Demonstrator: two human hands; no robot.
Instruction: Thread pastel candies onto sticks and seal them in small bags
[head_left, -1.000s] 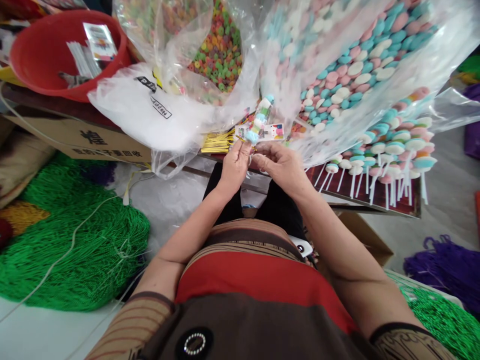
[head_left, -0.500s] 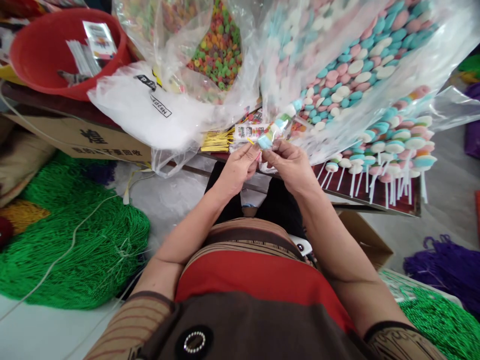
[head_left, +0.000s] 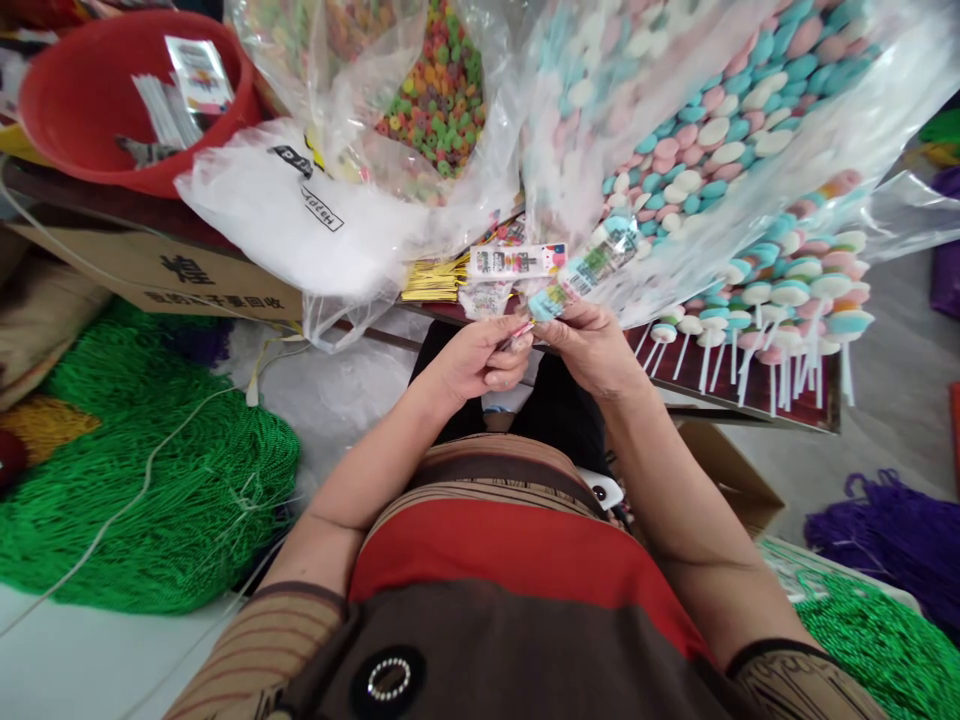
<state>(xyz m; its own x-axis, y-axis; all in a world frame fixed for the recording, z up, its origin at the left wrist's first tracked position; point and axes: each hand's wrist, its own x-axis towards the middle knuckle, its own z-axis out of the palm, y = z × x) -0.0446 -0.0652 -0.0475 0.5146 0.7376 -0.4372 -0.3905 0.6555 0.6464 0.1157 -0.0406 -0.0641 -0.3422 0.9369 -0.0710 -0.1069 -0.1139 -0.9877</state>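
Between my hands, a clear printed packet of candy point(head_left: 596, 262) slants up and to the right, with pale blue and white showing through. Its lower end lies in the grip of my right hand point(head_left: 596, 348), thumb and fingers closed on it. My left hand point(head_left: 487, 358) pinches at the same end, fingers curled; a small yellow and pink bit shows at its fingertips, too small to name for certain. Just beyond, yellow twist ties point(head_left: 433, 282) lie in a bundle beside a stack of printed wrappers point(head_left: 514, 261).
Large clear bags hold ring candies point(head_left: 442, 110) and pastel marshmallows point(head_left: 697, 150). Marshmallow sticks point(head_left: 787, 290) crowd the table's right end. At left are a red basin point(head_left: 75, 110), a white plastic bag point(head_left: 262, 215), a cardboard box point(head_left: 150, 270) and green cord point(head_left: 165, 480).
The packet has turned, so its printed side with a barcode now faces up. My left fingers have curled in and shifted slightly lower. Both hands stay close together.
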